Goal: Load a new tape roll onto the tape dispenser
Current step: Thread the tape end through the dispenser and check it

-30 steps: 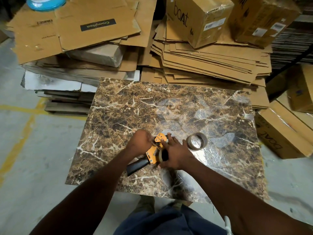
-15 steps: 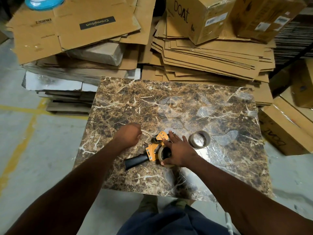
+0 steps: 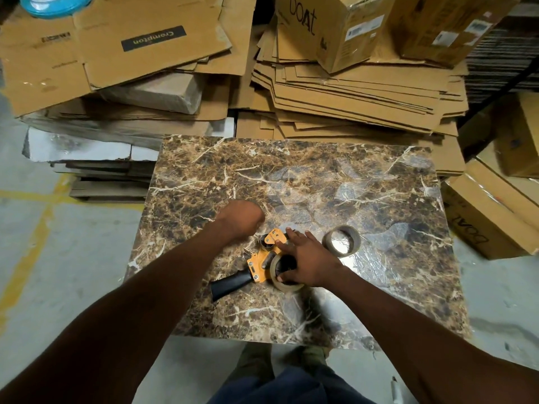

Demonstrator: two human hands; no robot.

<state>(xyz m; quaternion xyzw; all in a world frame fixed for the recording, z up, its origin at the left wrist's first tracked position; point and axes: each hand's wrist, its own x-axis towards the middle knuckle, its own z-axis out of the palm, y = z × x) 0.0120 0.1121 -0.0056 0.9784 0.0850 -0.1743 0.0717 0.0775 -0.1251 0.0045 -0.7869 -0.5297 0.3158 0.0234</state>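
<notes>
An orange tape dispenser [image 3: 258, 262] with a black handle [image 3: 230, 285] lies on its side on the brown marble table [image 3: 291, 176]. A clear tape roll [image 3: 287, 287] sits on the dispenser's hub. My right hand [image 3: 309, 259] lies over this roll, thumb at its lower rim and fingers stretched toward the dispenser's front. My left hand [image 3: 240, 218] is a closed fist just up and left of the dispenser's front end, apart from it and blurred. Whether it pinches a tape end is not visible. A second, brownish roll [image 3: 354, 237] lies flat to the right of my right hand.
Flattened cardboard [image 3: 350, 97] is stacked behind the table, with closed boxes [image 3: 335, 27] on top. More boxes [image 3: 490, 217] stand on the floor at the right. Bare concrete floor [image 3: 73, 258] with yellow lines lies to the left.
My left hand has let go of the dispenser's front and drawn away up and left as a fist. My right hand stays on the roll, its fingers now spread toward the front.
</notes>
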